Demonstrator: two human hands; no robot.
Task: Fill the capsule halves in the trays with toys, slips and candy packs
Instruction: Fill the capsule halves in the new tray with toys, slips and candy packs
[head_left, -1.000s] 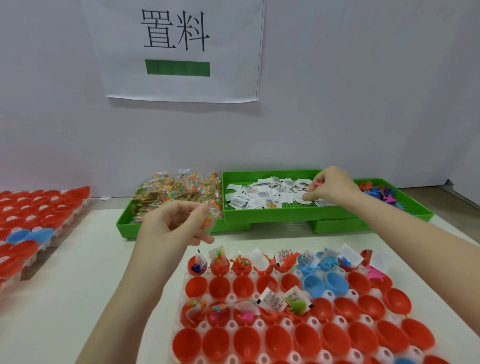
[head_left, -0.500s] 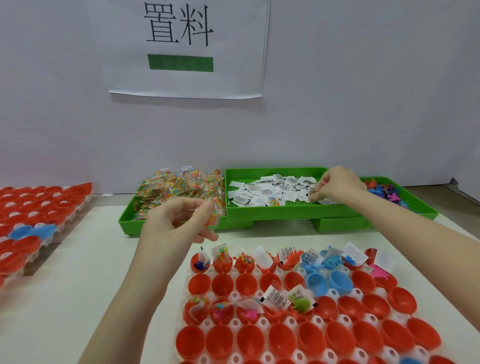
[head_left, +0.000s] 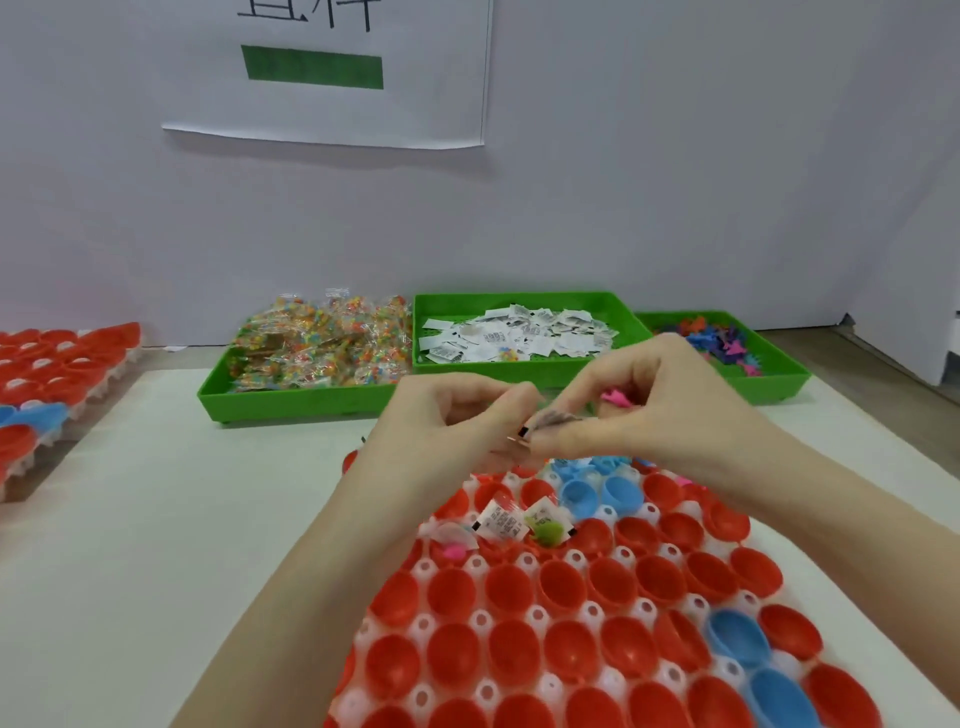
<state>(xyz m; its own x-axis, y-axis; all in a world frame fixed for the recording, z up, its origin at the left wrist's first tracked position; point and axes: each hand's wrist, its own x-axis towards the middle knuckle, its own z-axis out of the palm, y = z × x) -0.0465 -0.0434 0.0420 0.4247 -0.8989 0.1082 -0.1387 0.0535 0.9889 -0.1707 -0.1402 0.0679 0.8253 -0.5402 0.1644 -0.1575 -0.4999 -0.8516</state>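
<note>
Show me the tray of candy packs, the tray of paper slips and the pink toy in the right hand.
Candy pack tray (head_left: 291, 402), head view, on its green front wall.
Paper slip tray (head_left: 519, 299), head view, on its back rim.
Pink toy (head_left: 615, 399), head view, on the part showing between the fingers.

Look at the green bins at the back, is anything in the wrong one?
Yes. A small pack of colourful candy lies among the white paper slips in the middle bin. The rest of the candy packs are piled in the left bin, so that one looks stray.

Packing workstation (wall sign (head_left: 332, 67), green trays (head_left: 524, 366))
</note>
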